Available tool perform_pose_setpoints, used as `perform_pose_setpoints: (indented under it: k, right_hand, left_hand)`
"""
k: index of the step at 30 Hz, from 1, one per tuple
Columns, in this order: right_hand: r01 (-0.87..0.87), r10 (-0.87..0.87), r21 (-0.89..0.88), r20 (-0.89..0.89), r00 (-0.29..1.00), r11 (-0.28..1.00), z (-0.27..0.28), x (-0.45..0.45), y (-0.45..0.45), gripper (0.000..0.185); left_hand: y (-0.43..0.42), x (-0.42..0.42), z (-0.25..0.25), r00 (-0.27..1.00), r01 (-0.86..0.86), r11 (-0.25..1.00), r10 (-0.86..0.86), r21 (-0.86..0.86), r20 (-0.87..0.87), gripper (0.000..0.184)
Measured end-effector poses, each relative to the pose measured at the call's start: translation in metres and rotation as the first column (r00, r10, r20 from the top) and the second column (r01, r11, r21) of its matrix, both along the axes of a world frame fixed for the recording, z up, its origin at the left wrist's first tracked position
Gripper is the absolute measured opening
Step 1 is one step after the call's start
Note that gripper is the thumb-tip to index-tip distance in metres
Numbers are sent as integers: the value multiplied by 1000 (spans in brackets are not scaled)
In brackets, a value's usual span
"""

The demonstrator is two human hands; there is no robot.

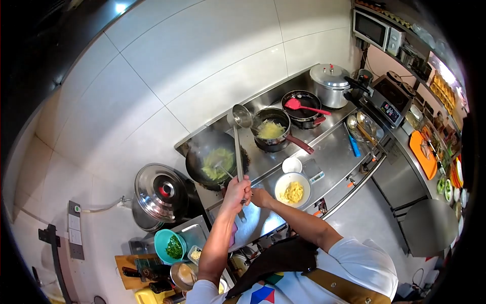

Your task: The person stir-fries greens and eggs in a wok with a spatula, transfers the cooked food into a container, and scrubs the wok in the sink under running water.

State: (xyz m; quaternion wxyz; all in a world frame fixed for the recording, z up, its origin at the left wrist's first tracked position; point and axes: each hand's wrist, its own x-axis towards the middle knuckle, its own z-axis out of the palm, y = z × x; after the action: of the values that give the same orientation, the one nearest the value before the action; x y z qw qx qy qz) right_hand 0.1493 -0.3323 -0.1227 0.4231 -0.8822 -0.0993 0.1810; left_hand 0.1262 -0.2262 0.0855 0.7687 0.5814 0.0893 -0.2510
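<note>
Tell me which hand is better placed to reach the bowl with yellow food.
Probably the right hand: it is nearer the bowl, while the left hand appears to grip a ladle.

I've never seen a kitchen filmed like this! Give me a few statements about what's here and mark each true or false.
1. The wok has a lid on. False: it is uncovered, with green food inside.
2. The ladle has its long handle running to the left hand. True.
3. The red spatula lies across the pan beside the pressure cooker. True.
4. The turquoise bowl holds eggs. False: it holds chopped greens.
5. The larger white bowl contains yellow food. True.
</note>
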Motion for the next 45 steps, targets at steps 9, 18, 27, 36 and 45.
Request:
perform_pose_setpoints:
  k: [9,18,27,36,45]
  right_hand:
    - [20,-19,24,-31,999,1000,15,-3,-1,43]
    - [17,-19,56,25,1000,998,10,-4,-2,49]
    - [103,-64,195,-197,978,975,18,4,9,43]
    - [63,-62,-18,48,997,998,-31,59,16,40]
    - [-238,374,-483,204,905,842,162,51,-36,25]
  left_hand:
    - [1,4,-15,983,29,955,-81,295,165,35]
    - [33,15,-10,985,-46,855,-48,-516,-168,16]
    - [133,-77,19,986,-164,243,30,-956,-161,27]
    - [220,-161,30,641,-678,610,764,-410,76,24]
    - [289,-116,-104,359,-933,351,909,75,214,20]
